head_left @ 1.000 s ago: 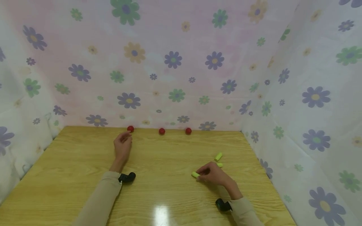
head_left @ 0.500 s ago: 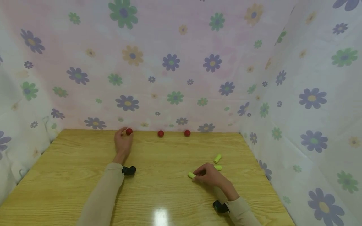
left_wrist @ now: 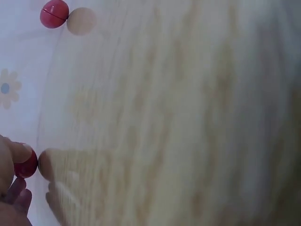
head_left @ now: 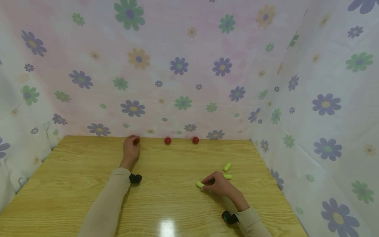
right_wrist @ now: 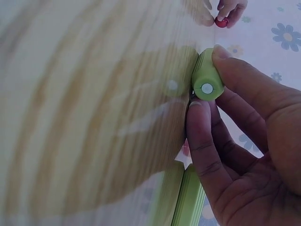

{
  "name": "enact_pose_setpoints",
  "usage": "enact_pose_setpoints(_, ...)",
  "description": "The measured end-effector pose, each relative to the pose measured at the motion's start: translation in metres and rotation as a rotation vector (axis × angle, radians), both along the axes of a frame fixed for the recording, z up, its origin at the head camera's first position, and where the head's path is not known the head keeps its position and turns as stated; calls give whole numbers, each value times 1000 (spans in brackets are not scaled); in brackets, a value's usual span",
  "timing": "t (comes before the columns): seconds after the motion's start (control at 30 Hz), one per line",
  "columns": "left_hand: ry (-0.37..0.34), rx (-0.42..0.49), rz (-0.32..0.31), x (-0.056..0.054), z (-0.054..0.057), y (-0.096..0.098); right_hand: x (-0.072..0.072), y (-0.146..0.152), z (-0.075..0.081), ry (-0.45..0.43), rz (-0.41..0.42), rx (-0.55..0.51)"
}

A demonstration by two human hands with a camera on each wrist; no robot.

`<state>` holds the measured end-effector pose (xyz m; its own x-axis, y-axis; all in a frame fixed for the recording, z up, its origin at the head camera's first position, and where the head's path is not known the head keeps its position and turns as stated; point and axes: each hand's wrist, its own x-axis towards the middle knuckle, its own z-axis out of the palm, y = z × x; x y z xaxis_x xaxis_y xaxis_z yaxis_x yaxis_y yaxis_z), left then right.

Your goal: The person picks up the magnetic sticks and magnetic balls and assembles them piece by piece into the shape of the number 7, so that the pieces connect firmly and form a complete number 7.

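Observation:
At the table's back edge, on the left, my left hand (head_left: 131, 152) pinches a red ball (left_wrist: 28, 165) between thumb and fingers; the fingers partly hide it in the head view. Two more red balls stand to its right, a middle ball (head_left: 167, 141) and a right-hand ball (head_left: 195, 140). A seam line shows round the middle ball in the left wrist view. On the right, my right hand (head_left: 221, 185) pinches a ridged light-green cylinder (right_wrist: 207, 77) with a white dot on its end; it lies at the tabletop. Behind this hand lie two similar cylinders, one angled (head_left: 227, 167) and one partly covered (head_left: 228, 176).
The wood-patterned table (head_left: 165, 171) is glossy and reflects a light near its front. A flowered cloth (head_left: 183, 65) stands right behind the table's back edge and along both sides. Black wrist cameras (head_left: 135, 178) sit at both cuffs.
My left hand has gone from near the left red ball, to fingers spread around it, to holding it. The right hand, with its green cylinder, has shifted slightly left.

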<state>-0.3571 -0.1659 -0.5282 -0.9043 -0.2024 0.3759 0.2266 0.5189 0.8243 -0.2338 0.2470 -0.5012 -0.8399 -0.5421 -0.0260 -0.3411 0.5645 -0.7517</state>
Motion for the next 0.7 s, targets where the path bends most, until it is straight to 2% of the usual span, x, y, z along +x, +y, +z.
enact_pose_setpoints(0.3, 44, 101, 61, 9, 3, 3, 1, -2, 1, 14, 25, -3)
enact_pose_setpoints(0.53, -7, 225, 93, 15, 2, 1, 5, -9, 4, 71, 46, 77)
enact_pose_setpoints(0.7, -54, 256, 60, 24, 4, -1, 11, -16, 6, 103, 44, 152)
